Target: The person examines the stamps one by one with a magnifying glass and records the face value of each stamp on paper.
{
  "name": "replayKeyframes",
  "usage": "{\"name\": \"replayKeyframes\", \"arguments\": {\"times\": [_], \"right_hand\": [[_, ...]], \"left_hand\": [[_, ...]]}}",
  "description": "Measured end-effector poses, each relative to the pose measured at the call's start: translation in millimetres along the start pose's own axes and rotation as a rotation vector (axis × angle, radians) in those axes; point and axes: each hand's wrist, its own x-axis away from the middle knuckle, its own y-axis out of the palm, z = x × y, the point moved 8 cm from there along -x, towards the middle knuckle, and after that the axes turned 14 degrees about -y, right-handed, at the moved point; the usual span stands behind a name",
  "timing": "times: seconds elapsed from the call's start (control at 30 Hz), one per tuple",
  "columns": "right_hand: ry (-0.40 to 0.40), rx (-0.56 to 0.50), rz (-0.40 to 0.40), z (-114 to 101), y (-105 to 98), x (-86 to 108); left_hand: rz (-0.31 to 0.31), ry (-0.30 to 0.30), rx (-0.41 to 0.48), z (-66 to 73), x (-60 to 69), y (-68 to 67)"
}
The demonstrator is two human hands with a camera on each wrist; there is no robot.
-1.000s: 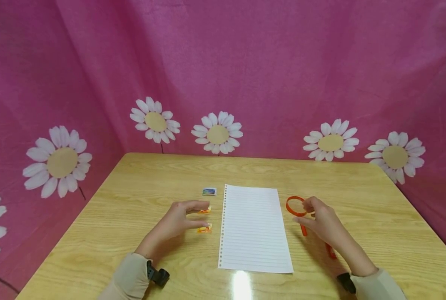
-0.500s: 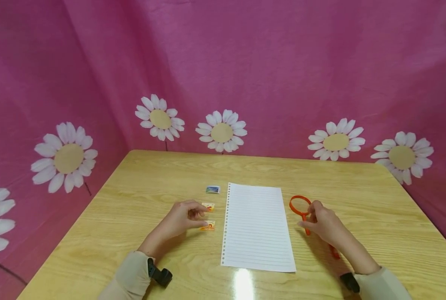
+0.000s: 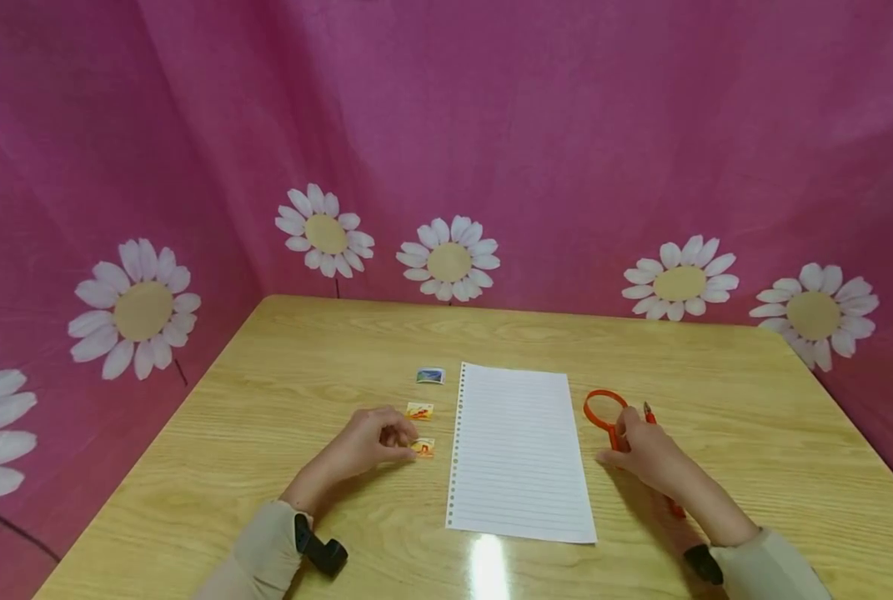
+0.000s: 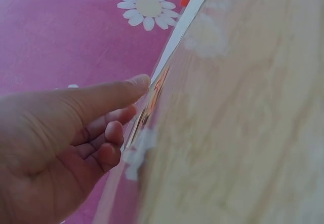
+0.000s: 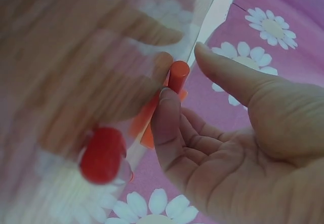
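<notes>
My left hand [image 3: 363, 446] hovers low beside the nearest small yellow-orange picture card [image 3: 424, 447], thumb tip close to it, other fingers loosely bent. A second yellow-orange card [image 3: 420, 411] and a blue-green card [image 3: 431, 376] lie beyond, in a column. My right hand [image 3: 651, 454] is over the handle of an orange-red magnifying glass [image 3: 614, 436] lying on the table. In the right wrist view, the index finger reaches the orange handle [image 5: 179, 73], while the thumb stays apart from it. A red pen [image 3: 649, 415] lies partly hidden under that hand.
A lined, punched sheet of paper [image 3: 521, 454] lies between the hands on the wooden table [image 3: 341, 342]. Behind hangs a pink curtain [image 3: 551, 167] with white daisies. A black wrist strap [image 3: 318, 546] shows at the left sleeve.
My left hand has drawn its fingers in and lowered toward the nearest card. My right hand has shifted down along the magnifying glass handle, uncovering the pen tip. The view has shifted slightly.
</notes>
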Motion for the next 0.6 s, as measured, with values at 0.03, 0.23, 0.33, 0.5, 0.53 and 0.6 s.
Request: {"name": "replayKeyframes", "arguments": {"times": [0.03, 0.23, 0.33, 0.5, 0.53, 0.6], "right_hand": [[0.008, -0.001, -0.009, 0.7, 0.4, -0.7], [0.043, 0.004, -0.045, 5.9, 2.2, -0.4], [0.029, 0.013, -0.047, 7.5, 2.0, -1.1], [0.015, 0.046, -0.031, 9.3, -1.5, -4.9], [0.016, 0.054, -0.027, 9.7, -2.6, -5.9], [0.021, 0.064, -0.019, 10.2, -5.1, -7.6]], "left_hand": [[-0.003, 0.001, -0.002, -0.8, -0.7, 0.6], [-0.024, 0.014, -0.004, -3.5, -1.6, 6.1], [-0.022, 0.017, -0.002, -4.6, -1.9, 7.7], [-0.013, 0.007, 0.0, -6.0, -3.2, 7.1], [-0.01, 0.01, -0.003, -5.9, -3.3, 6.5], [-0.008, 0.004, -0.003, -6.1, -4.4, 5.7]]}}
